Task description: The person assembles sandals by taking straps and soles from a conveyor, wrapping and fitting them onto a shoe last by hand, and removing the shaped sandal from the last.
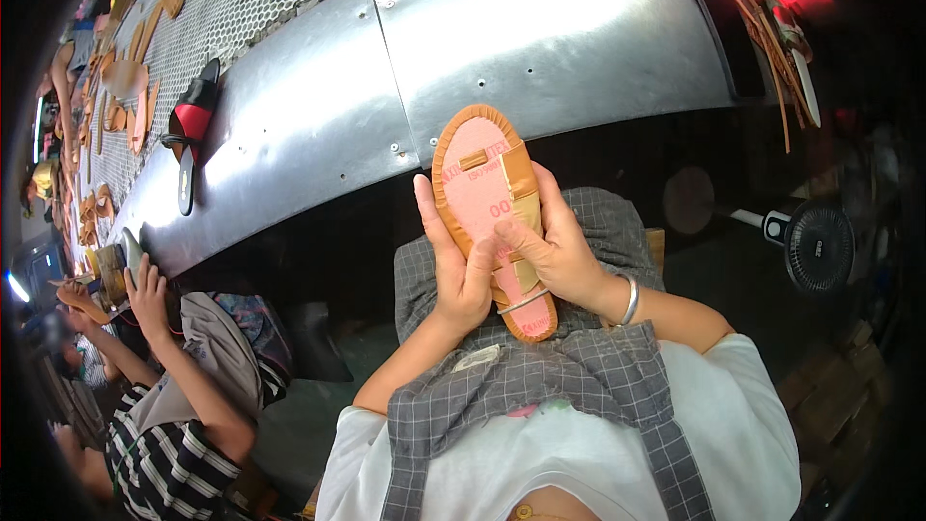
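Above my lap I hold an unfinished sandal sole (473, 198) with its underside up. Tan leather is folded in small pleats over the rim of its pink board, which carries red print. Strap ends lie glued flat across it, and a thin pale band crosses near the narrow heel end. My left hand (453, 270) grips the left edge, thumb on the board. From the right, my right hand (569, 260) wraps the other edge, its thumb pressing near the middle of the board. The fingers behind the sole are partly hidden.
A metal-topped bench (289, 96) runs ahead, with a black and red sandal (193, 121) at left. A phone (725, 34) and thin tan strips (772, 58) lie at right. A small black fan (818, 246) stands right. A co-worker's arm (198, 376) is at left, beside a mesh conveyor (227, 0).
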Demonstrator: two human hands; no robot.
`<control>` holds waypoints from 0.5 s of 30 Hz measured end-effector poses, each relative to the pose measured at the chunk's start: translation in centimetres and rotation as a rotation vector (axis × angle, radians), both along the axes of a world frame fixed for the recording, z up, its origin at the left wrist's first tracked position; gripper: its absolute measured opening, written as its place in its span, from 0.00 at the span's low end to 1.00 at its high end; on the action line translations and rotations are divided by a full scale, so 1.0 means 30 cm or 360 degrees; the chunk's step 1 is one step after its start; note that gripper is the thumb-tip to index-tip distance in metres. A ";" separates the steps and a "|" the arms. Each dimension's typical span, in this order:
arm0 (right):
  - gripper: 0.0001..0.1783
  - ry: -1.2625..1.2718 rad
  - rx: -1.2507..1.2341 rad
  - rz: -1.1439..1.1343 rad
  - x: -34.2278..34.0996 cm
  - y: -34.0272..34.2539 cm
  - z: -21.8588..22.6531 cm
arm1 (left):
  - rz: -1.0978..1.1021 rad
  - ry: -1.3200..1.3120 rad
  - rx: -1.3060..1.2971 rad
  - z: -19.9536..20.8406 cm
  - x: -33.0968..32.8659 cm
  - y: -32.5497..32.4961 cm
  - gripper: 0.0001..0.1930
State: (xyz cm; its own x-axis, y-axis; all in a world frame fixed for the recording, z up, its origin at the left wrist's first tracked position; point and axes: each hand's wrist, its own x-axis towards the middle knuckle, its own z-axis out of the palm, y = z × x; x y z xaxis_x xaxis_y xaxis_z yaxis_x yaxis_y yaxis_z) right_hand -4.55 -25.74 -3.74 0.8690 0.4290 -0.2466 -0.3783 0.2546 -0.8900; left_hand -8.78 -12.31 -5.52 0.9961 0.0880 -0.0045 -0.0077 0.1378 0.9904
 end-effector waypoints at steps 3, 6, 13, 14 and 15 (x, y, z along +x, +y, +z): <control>0.39 -0.0110 0.0002 0.0117 -0.001 -0.035 -0.031 | -0.0188 0.0098 -0.0019 0.013 -0.012 0.041 0.54; 0.42 0.0937 0.0748 0.0156 -0.042 -0.081 -0.094 | -0.0267 0.0157 -0.0039 0.031 -0.043 0.062 0.67; 0.40 -0.0200 -0.0157 0.0349 -0.043 -0.131 0.093 | -0.0025 0.0507 -0.0626 0.145 -0.011 0.026 0.47; 0.38 -0.0242 -0.0226 0.0497 -0.020 -0.126 0.131 | -0.0046 0.0429 -0.0607 0.137 -0.012 0.021 0.46; 0.37 -0.0226 -0.0263 0.0629 -0.009 -0.122 0.126 | -0.0068 0.0355 -0.0589 0.132 -0.015 0.012 0.45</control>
